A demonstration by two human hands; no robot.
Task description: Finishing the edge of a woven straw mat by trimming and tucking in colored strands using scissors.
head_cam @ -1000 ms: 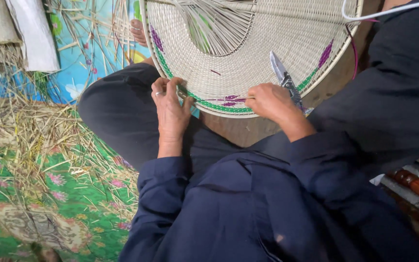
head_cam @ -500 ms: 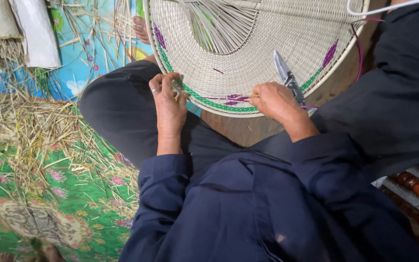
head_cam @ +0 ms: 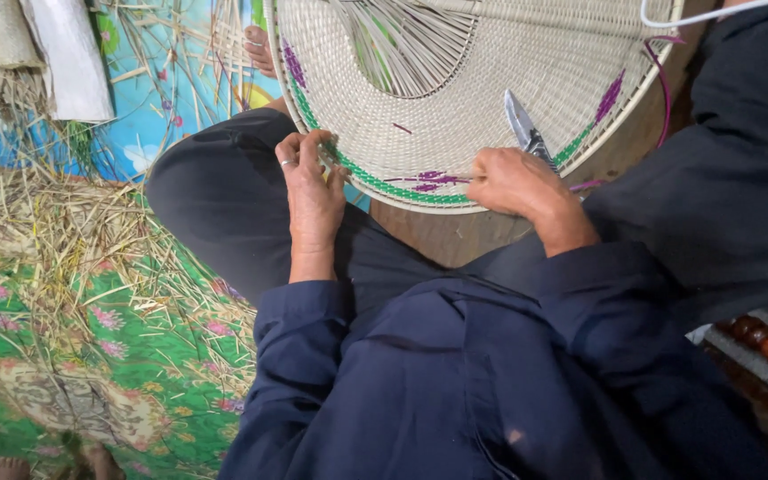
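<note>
Woven disc (head_cam: pixel 473 98), pale straw with a green and purple band near the rim, fills the upper centre of the frame and rests tilted over the person's lap. Its near rim curves left to right along the middle of the frame, just above both hands.

Left hand (head_cam: pixel 311 182), centre left, fingers curled and pinching the rim where the green band runs; a ring shows on one finger. Grip looks closed on the rim edge, though the fingertips are partly tucked under the weave.

Right hand (head_cam: pixel 516 182), right of centre, clenched around a pair of shears (head_cam: pixel 524 129). The blades point up and slightly left over the disc face; handles are hidden inside the fist. It touches the rim at the purple motif (head_cam: pixel 428 180).

Key relation: the stretch of rim between the two hands runs roughly horizontal, and the right hand with the blades is the nearer one to the purple pattern. Loose purple strand (head_cam: pixel 664 84) trails off the rim at upper right.

Hard to tell: whether the blades are open, and which strand, if any, the left fingers hold. Disc top and right edge are cut off by the frame.

Around: loose straw (head_cam: pixel 73 240) over a green flowered mat (head_cam: pixel 37 373) at left, a blue mat (head_cam: pixel 144 133) at upper left, a bare foot (head_cam: pixel 258 49) by the disc's left edge.
</note>
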